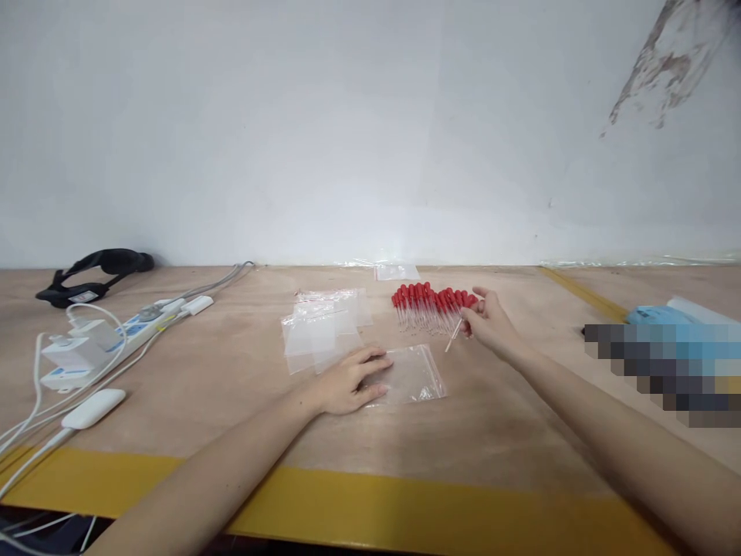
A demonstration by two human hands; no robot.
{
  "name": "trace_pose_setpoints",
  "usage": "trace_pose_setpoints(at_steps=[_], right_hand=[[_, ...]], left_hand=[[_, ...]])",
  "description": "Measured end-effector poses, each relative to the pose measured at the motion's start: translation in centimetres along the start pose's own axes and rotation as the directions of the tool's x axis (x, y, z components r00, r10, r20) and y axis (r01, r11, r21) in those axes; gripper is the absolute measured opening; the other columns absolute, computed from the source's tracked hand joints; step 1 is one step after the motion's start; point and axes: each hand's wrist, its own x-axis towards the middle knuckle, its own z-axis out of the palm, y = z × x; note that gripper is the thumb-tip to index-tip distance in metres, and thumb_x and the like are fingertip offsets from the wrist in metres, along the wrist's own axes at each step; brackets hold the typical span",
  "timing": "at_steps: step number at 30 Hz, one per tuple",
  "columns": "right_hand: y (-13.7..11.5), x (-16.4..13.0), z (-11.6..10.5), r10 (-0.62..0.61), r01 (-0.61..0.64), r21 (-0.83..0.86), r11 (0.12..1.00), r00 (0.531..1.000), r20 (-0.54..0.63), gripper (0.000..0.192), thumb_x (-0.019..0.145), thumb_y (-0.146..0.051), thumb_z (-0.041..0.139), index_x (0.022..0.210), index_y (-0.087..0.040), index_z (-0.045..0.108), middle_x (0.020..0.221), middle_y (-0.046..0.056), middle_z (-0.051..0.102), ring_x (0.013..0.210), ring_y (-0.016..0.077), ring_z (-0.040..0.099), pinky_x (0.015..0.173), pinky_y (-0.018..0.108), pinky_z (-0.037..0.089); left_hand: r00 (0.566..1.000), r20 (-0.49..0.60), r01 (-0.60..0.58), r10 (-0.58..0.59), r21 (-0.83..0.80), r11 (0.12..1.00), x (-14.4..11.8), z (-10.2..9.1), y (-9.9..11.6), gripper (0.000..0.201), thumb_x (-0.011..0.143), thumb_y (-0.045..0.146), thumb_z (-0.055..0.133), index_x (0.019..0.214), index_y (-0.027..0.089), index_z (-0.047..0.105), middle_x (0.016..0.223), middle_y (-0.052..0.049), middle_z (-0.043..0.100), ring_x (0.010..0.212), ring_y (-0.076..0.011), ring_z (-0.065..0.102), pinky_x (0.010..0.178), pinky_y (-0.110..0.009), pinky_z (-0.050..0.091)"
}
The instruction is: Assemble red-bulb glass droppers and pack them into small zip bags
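Observation:
My left hand (pixel 353 382) lies on the table, its fingers spread over the left part of a clear zip bag (pixel 414 374). The bag lies flat with its seal edge towards the right. My right hand (pixel 489 320) is closed on a dropper (pixel 454 335), whose thin pale tube points down and left. Its upper end is hidden by my fingers. Just left of that hand lies a row of droppers (pixel 425 305) with red rubber bulbs and thin clear tubes, bulbs towards the wall.
Several overlapping clear bags (pixel 318 328) lie left of the droppers; another bag (pixel 397 272) is near the wall. On the left are a power strip (pixel 136 333) with cables, a white adapter (pixel 96 408) and a black strap (pixel 96 274). A blue package (pixel 663 316) lies right.

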Motion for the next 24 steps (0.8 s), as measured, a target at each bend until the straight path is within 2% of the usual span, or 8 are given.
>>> trace_pose_setpoints(at_steps=[4, 7, 14, 17, 19, 22, 24], right_hand=[[2.1, -2.6, 0.0, 0.116, -0.086, 0.327, 0.941, 0.991, -0.072, 0.043, 0.067, -0.024, 0.056, 0.104, -0.022, 0.034, 0.064, -0.006, 0.048, 0.052, 0.0121, 0.056, 0.051, 0.027, 0.051], [2.7, -3.5, 0.5, 0.157, -0.100, 0.448, 0.888, 0.983, -0.092, 0.042, 0.063, -0.024, 0.061, 0.097, -0.023, 0.036, 0.063, -0.008, 0.050, 0.052, 0.0108, 0.057, 0.052, 0.026, 0.052], [2.1, -4.5, 1.6, 0.287, -0.277, 0.586, 0.761, 0.955, 0.078, 0.028, 0.067, -0.018, 0.058, 0.086, -0.023, 0.038, 0.061, -0.005, 0.055, 0.053, 0.0125, 0.060, 0.055, 0.028, 0.053], [1.5, -5.2, 1.5, 0.303, -0.360, 0.570, 0.739, 0.932, 0.197, 0.022, 0.068, -0.019, 0.060, 0.082, -0.021, 0.043, 0.065, -0.001, 0.059, 0.059, 0.0129, 0.062, 0.060, 0.028, 0.052], [1.2, -5.5, 1.1, 0.255, -0.381, 0.499, 0.779, 0.918, 0.304, 0.022, 0.065, -0.021, 0.065, 0.077, -0.019, 0.047, 0.070, 0.001, 0.061, 0.063, 0.0118, 0.061, 0.064, 0.026, 0.051], [0.8, -5.6, 0.2, 0.135, -0.309, 0.320, 0.896, 0.874, 0.467, 0.025, 0.062, -0.029, 0.069, 0.074, -0.016, 0.052, 0.066, -0.001, 0.059, 0.059, 0.0085, 0.055, 0.060, 0.023, 0.046], [0.7, -5.5, -0.2, 0.089, -0.246, 0.225, 0.943, 0.837, 0.540, 0.029, 0.061, -0.035, 0.070, 0.076, -0.016, 0.054, 0.062, -0.003, 0.057, 0.056, 0.0077, 0.051, 0.056, 0.023, 0.041]], left_hand=[[0.998, -0.046, -0.040, 0.039, -0.023, 0.999, 0.1, 0.0, 0.2, 0.044, 0.085, 0.040, 0.045, 0.125, 0.021, 0.045, 0.129, -0.008, 0.042, 0.120, -0.0215, 0.039, 0.100, -0.036, 0.033], [0.999, -0.033, -0.031, 0.031, -0.016, 0.999, 0.1, -0.1, 0.2, 0.042, 0.086, 0.039, 0.042, 0.123, 0.020, 0.046, 0.129, -0.008, 0.043, 0.120, -0.0209, 0.039, 0.100, -0.036, 0.034], [0.999, -0.008, -0.043, 0.043, 0.008, 0.999, 0.2, -0.3, 0.0, 0.046, 0.085, 0.038, 0.044, 0.128, 0.021, 0.040, 0.132, -0.007, 0.042, 0.125, -0.0219, 0.032, 0.103, -0.040, 0.029], [0.998, -0.041, -0.042, 0.044, 0.049, 0.998, 0.3, -0.1, 0.0, 0.046, 0.084, 0.040, 0.046, 0.126, 0.021, 0.042, 0.129, -0.007, 0.045, 0.123, -0.0222, 0.035, 0.102, -0.041, 0.029], [0.997, -0.062, -0.037, 0.040, 0.057, 0.998, 0.3, -0.1, 0.1, 0.045, 0.083, 0.040, 0.048, 0.124, 0.021, 0.044, 0.128, -0.008, 0.047, 0.120, -0.0222, 0.039, 0.101, -0.041, 0.030], [0.996, -0.086, -0.029, 0.032, 0.032, 0.999, 0.3, 0.0, 0.2, 0.046, 0.082, 0.041, 0.050, 0.123, 0.021, 0.045, 0.126, -0.008, 0.048, 0.117, -0.0219, 0.042, 0.098, -0.039, 0.034], [0.995, -0.095, -0.027, 0.027, 0.009, 1.000, 0.3, -0.1, 0.2, 0.047, 0.081, 0.041, 0.050, 0.123, 0.021, 0.045, 0.124, -0.008, 0.050, 0.115, -0.0217, 0.044, 0.096, -0.039, 0.036]])
